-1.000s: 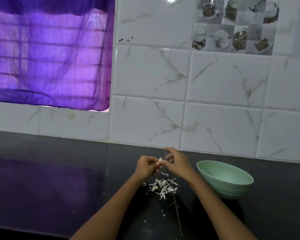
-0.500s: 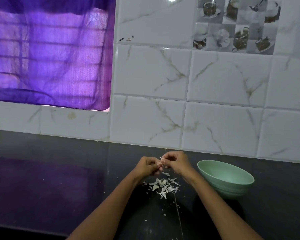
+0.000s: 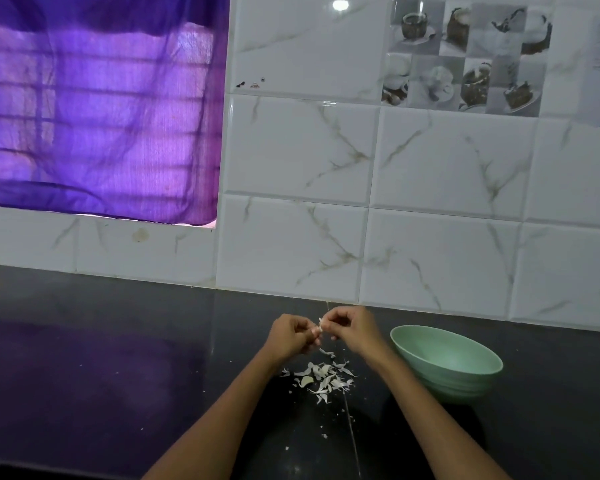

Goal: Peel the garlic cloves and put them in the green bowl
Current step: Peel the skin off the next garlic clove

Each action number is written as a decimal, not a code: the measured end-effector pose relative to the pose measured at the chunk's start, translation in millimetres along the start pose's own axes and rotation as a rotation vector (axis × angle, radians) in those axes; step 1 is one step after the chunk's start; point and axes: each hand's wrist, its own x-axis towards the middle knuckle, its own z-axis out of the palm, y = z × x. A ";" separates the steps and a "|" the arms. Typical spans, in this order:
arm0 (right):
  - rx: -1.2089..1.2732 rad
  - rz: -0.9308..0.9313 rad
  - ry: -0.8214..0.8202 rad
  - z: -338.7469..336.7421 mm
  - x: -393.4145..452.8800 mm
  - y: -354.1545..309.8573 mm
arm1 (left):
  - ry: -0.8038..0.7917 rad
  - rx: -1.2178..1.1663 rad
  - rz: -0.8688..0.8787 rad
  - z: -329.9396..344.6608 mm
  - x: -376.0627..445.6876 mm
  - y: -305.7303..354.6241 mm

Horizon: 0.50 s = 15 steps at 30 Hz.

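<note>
left hand (image 3: pixel 291 336) and right hand (image 3: pixel 352 329) both curled, pinching one garlic clove (image 3: pixel 320 328) between their fingertips, held up above the table (image 3: pixel 118 393). clove too small to tell its long axis. green bowl (image 3: pixel 445 363) sits on the table just right of the right hand, so right hand is nearer for the drop. inside of bowl looks bare from here, far wall hidden. pile of peels (image 3: pixel 321 377) lies right under the hands.

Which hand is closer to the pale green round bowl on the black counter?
The right hand is closer; it is just left of the pale green round bowl. The left hand is farther left, beyond the garlic clove both hands pinch.
</note>
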 end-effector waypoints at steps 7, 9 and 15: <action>0.607 0.117 -0.274 -10.1 -4.1 -3.8 | -0.243 -0.329 -0.160 -7.5 -1.3 5.9; 0.677 0.127 -0.260 -8.2 -3.5 -5.5 | -0.222 -0.353 -0.147 -6.7 0.2 5.6; 0.448 0.160 -0.095 2.4 0.1 2.2 | -0.008 -0.217 -0.080 -5.6 7.6 -5.0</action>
